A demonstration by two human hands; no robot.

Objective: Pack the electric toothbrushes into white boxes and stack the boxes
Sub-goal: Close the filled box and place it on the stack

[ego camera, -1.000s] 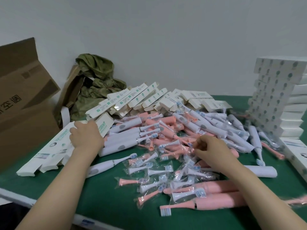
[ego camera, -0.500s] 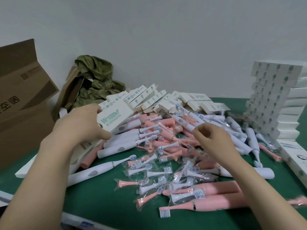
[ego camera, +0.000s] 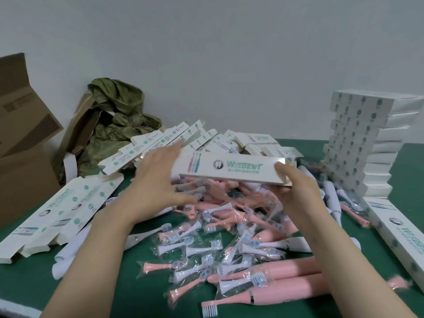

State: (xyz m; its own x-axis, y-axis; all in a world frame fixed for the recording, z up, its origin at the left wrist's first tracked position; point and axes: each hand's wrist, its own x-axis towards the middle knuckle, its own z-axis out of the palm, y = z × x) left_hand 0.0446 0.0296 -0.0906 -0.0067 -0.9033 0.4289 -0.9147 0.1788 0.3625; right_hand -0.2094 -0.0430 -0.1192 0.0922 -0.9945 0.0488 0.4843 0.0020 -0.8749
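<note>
Toothbrushes (ego camera: 293, 270), pink and white, lie heaped across the green tabletop (ego camera: 110, 285) in the middle of the frame, mixed with loose brush heads (ego camera: 197, 249) in clear bags. Above that heap, at frame center, you hold one white box (ego camera: 229, 169) roughly level, printed face up. Your right hand (ego camera: 298, 191) grips the box's right end, thumb on its top face. Your left hand (ego camera: 158, 180) is released (fingers straight and spread) and touches the box's left end. At the right edge a stack of boxes (ego camera: 358, 145) stands on the tabletop. Several flat boxes (ego camera: 62, 216) lie at the lower left, with more behind the heap. A brown carton (ego camera: 23, 157) and a crumpled green cloth (ego camera: 117, 115) sit at the upper left.
</note>
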